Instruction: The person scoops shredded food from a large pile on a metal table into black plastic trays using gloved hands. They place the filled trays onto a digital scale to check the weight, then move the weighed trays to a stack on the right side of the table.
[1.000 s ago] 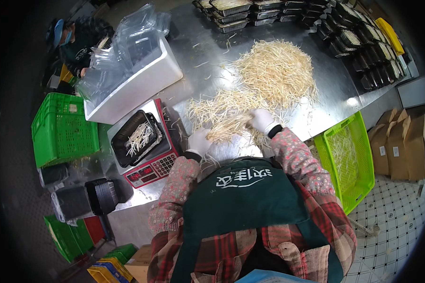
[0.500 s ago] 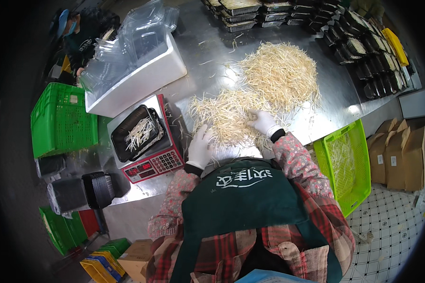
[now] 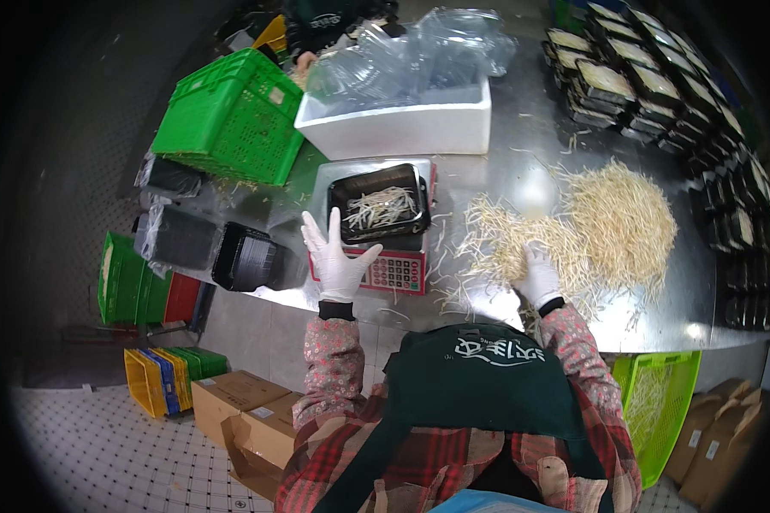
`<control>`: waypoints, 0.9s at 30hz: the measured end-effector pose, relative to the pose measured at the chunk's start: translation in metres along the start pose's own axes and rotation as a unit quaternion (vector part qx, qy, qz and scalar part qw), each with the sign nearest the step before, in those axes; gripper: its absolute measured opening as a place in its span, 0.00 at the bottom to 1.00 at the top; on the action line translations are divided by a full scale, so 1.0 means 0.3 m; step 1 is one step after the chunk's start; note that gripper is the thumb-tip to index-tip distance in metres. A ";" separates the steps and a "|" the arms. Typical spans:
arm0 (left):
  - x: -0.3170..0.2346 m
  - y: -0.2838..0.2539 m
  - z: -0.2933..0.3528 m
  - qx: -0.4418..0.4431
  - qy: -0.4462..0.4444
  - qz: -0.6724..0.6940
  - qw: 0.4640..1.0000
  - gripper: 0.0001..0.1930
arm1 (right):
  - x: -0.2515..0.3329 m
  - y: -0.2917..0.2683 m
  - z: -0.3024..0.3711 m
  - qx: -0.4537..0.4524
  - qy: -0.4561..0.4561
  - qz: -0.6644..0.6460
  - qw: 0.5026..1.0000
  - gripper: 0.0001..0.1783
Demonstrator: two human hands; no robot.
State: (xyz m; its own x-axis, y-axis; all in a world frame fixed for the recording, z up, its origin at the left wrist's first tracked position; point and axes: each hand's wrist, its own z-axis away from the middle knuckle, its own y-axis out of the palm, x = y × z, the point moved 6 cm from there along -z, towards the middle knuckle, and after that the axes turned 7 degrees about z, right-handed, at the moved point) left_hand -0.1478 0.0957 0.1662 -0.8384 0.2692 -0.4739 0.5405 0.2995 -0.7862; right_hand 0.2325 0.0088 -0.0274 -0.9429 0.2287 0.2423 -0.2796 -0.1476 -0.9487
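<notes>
Two gloved hands are seen above the metal table [image 3: 522, 128], in the middle of the frame. The left hand [image 3: 338, 263] is wide, its fingers spread and pointing upward, and holds nothing. It is in front of the lower left part of the red scale [image 3: 398, 272], with the fingertips near the black tray [image 3: 364, 185]; whether they touch it, I cannot tell. This tray is on the scale and contains a small portion of sprouts.

The right hand [image 3: 539, 278], right of centre, reaches into the near pile of sprouts [image 3: 505, 239]. Its fingertips are partly covered, so I cannot tell if they are closed on some. Just beside this pile, to the right, is the larger heap of sprouts [image 3: 626, 227].

Behind the scale, at upper centre, a white foam box [image 3: 393, 135] holds clear plastic containers [image 3: 411, 68]. Many filled trays [image 3: 637, 81] are stacked at the upper right.
</notes>
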 end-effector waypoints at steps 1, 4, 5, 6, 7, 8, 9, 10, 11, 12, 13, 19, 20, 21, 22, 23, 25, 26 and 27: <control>0.044 0.008 0.003 0.017 -0.015 -0.012 1.000 0.51 | -0.021 0.014 -0.004 -0.030 -0.029 -0.012 0.999 0.50; 0.138 0.040 -0.003 0.020 -0.029 0.022 0.999 0.35 | -0.047 0.016 -0.012 -0.033 -0.056 -0.039 0.997 0.44; 0.141 0.028 -0.010 -0.038 -0.003 0.052 0.998 0.22 | -0.031 0.011 -0.011 -0.023 -0.056 -0.027 0.998 0.47; 0.173 0.040 -0.012 -0.048 -0.009 0.110 0.993 0.18 | 0.000 -0.022 0.000 -0.040 -0.062 0.008 0.997 0.47; 0.189 0.042 -0.016 -0.055 -0.015 0.168 0.984 0.14 | 0.036 -0.052 0.024 -0.054 -0.064 0.042 0.996 0.48; 0.188 0.025 -0.010 -0.102 0.018 0.187 0.977 0.13 | 0.063 -0.070 0.030 -0.069 -0.067 0.077 0.992 0.48; 0.215 0.011 -0.013 -0.113 -0.031 0.250 0.961 0.12 | 0.065 -0.070 0.026 -0.059 -0.059 0.085 0.993 0.49; 0.217 -0.019 -0.023 -0.122 -0.079 0.311 0.939 0.12 | 0.039 -0.041 0.015 -0.058 -0.051 0.058 0.995 0.49; 0.221 -0.073 -0.023 -0.125 -0.126 0.321 0.930 0.11 | 0.000 0.000 -0.004 -0.056 -0.043 0.031 0.997 0.49; 0.315 -0.118 -0.006 -0.222 -0.035 0.329 0.917 0.11 | -0.014 0.025 -0.029 -0.055 -0.049 0.003 0.997 0.48; 0.429 -0.144 0.017 -0.266 -0.057 0.294 0.916 0.10 | -0.019 0.030 -0.041 -0.046 -0.052 -0.003 0.998 0.47; 0.765 -0.254 0.262 -0.390 -0.254 0.113 0.878 0.13 | -0.049 0.044 -0.023 -0.054 -0.029 -0.004 0.998 0.48; 0.838 -0.233 0.328 -0.390 -0.270 0.107 0.874 0.12 | -0.037 0.030 -0.016 -0.047 -0.027 0.002 0.999 0.48; 0.930 -0.205 0.404 -0.375 -0.296 0.099 0.873 0.12 | -0.025 0.033 -0.014 -0.064 -0.044 0.005 0.997 0.48; 1.007 -0.171 0.478 -0.357 -0.324 0.093 0.871 0.12 | -0.023 0.040 -0.018 -0.082 -0.060 0.012 0.995 0.48; 1.044 -0.137 0.512 -0.343 -0.351 0.079 0.868 0.12 | -0.031 0.037 -0.017 -0.104 -0.070 0.017 0.992 0.48; 1.068 -0.099 0.543 -0.322 -0.404 0.051 0.854 0.12 | -0.052 0.041 -0.037 -0.049 -0.035 0.011 0.998 0.47; 1.080 -0.076 0.538 -0.306 -0.412 0.048 0.857 0.12 | -0.063 0.043 -0.047 -0.021 -0.017 0.007 1.000 0.47; 1.066 -0.069 0.517 -0.292 -0.420 0.045 0.858 0.11 | -0.057 0.009 -0.052 -0.017 -0.004 -0.013 1.000 0.43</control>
State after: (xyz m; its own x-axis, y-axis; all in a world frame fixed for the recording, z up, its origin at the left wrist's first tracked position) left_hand -0.4380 0.0335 -0.0306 -0.4126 -0.3654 -0.8344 0.3431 0.7862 -0.5140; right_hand 0.2506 0.0194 -0.0374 -0.9369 0.2240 0.2683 -0.2977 -0.1095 -0.9484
